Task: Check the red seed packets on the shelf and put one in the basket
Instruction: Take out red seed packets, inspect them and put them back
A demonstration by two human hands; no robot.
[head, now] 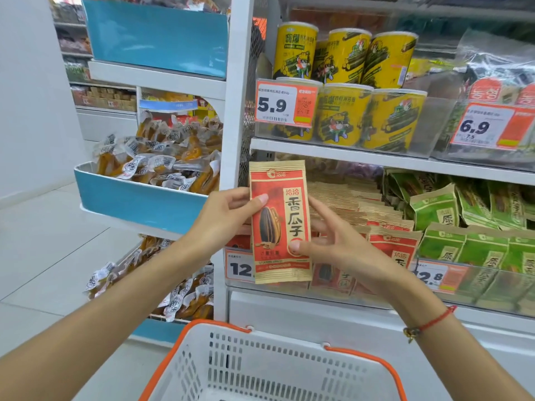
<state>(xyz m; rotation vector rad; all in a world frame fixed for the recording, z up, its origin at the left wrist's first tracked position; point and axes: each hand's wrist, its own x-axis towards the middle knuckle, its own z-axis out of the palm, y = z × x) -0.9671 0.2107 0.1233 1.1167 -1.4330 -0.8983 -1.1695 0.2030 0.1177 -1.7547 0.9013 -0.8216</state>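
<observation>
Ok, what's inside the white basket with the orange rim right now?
The basket shows only its bare white slotted walls; no packet lies in the part in view. Its floor is mostly cut off by the frame's bottom edge. The red seed packet is held above it, in front of the shelf.

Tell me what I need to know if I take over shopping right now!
Left hand: holds the red seed packet by its left edge, thumb on the front.
Right hand: holds the packet's right side, thumb low on the front.
The packet is upright in front of the shelf; more red packets stand in the row behind it, green packets to the right.
Basket: below the hands; what shows of it holds nothing.
Done: one packet picked up for checking.
Left: lower it into the basket.
</observation>
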